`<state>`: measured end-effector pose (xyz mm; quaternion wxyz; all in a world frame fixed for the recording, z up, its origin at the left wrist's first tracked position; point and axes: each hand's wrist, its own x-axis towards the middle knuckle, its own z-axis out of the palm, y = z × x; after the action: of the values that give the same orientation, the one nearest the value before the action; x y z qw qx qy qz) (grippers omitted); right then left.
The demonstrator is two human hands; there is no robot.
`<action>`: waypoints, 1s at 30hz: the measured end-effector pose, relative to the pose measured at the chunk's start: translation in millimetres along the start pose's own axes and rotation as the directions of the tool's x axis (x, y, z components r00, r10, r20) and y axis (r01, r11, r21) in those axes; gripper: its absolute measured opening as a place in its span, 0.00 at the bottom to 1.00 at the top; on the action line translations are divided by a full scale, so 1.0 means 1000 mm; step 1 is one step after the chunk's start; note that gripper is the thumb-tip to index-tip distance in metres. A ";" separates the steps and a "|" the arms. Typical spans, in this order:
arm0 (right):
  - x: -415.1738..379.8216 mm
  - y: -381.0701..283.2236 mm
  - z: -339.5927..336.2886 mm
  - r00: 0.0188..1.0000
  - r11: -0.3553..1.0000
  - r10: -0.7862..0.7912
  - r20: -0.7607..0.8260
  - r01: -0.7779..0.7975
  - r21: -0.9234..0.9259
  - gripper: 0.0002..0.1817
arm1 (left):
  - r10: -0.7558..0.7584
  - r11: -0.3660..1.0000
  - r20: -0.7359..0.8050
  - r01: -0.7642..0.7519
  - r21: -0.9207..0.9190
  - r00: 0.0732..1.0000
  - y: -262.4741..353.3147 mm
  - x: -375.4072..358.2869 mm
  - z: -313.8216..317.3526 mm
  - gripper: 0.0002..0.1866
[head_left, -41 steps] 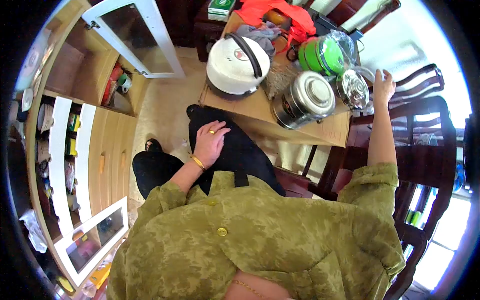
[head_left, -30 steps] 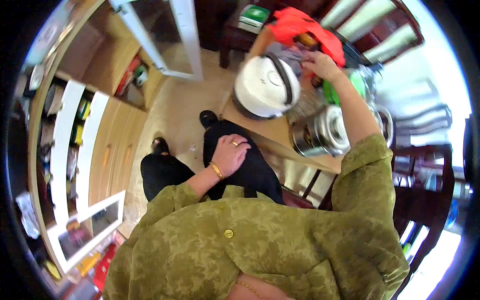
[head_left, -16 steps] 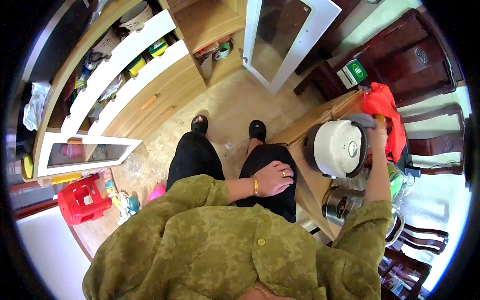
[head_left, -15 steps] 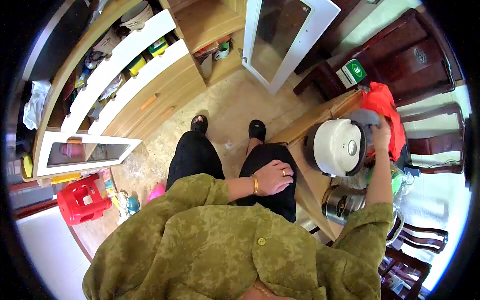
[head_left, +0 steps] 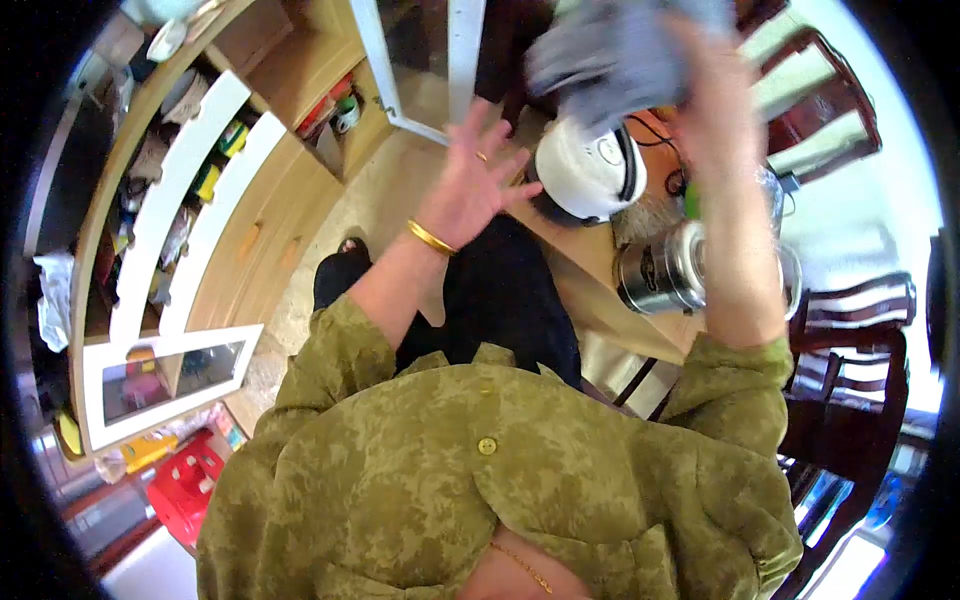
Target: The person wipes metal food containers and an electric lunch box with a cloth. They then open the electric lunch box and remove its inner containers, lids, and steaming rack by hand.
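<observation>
The right hand [head_left: 705, 75] is holding a bunched grey cloth [head_left: 610, 70] up in front of the body, and the cloth is hanging loosely in folds. Motion is blurring the grip: the fingers seem to be closing on the fabric, but how each one is lying cannot be told. The raised hold is probably giving the cloth room over the white cooker [head_left: 575, 165]; its lower folds are overlapping the cooker's top in view, and whether they are touching it cannot be told.

The cooker is standing upright on the bench [head_left: 600, 290], its broad base likely giving it steady support. A steel pot [head_left: 655, 275] is standing nearer the body on the same bench, and a black cord [head_left: 655, 130] is curling beside the cooker.

The right forearm is stretching forward and upward, passing in front of part of the pot. The left hand [head_left: 470, 185] is holding nothing; its fingers are spreading wide apart, with the palm showing. The left forearm is angling forward and inward, with a gold bracelet [head_left: 432, 238] circling the wrist, and the hand is appearing near the dark trousers [head_left: 510, 290], apart from the cloth.
</observation>
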<state>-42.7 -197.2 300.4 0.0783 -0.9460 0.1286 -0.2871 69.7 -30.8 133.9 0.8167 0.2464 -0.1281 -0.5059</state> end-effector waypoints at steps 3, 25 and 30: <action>-0.029 -0.051 0.046 0.886 0.529 0.095 0.454 -0.431 0.731 0.24 | 0.018 0.999 0.235 -0.009 -0.039 0.972 0.028 -0.004 0.021 0.36; -0.126 0.073 0.151 0.751 0.766 0.594 -0.287 -0.420 0.487 0.15 | 0.027 -0.443 0.208 -0.175 0.879 0.978 -0.054 0.109 0.037 0.30; -0.123 0.063 0.146 0.732 0.673 0.672 -0.110 -0.541 0.505 0.17 | 0.033 -0.574 0.380 -0.294 0.764 0.924 -0.048 0.094 0.020 0.22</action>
<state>-71.9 -210.9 102.1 0.3619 -0.7517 0.3804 -0.3990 66.5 -137.4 121.4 0.2390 0.7609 -0.6032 0.0092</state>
